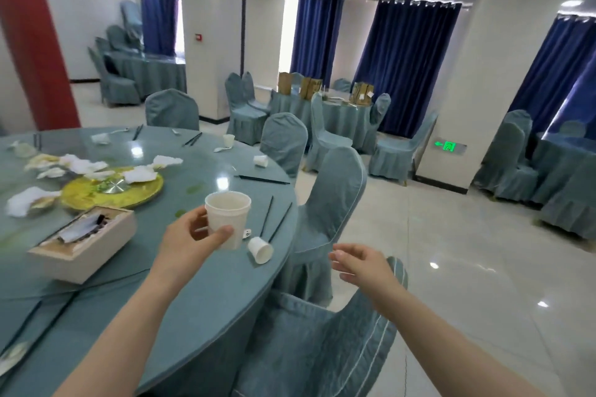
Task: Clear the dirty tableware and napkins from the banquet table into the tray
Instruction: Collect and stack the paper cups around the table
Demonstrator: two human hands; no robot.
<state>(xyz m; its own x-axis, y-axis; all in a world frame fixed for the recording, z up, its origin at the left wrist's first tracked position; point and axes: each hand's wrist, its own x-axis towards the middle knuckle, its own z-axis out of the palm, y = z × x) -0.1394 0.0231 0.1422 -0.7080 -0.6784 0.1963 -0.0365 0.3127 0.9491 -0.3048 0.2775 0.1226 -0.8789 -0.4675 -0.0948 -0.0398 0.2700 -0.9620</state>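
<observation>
Head view, looking down over a round banquet desk (206, 284) draped in blue-grey cloth: the left hand (190, 240) holds a white disposable cup (228, 219) upright just above the desk, thumb and fingers curled round its lower half, while the right hand (358, 263) hovers off the desk's edge over a covered chair (329, 196), fingers loosely spread and holding nothing. A second white cup (260, 250) lies tipped on its side just beside the held one, with black chopsticks (274, 219) near it and crumpled napkins (84, 166) around a yellow platter (113, 192) further in. This looks like the cup-gathering step; no tray can be made out, so the next move likely calls for picking up the fallen cup with the free hand.
</observation>
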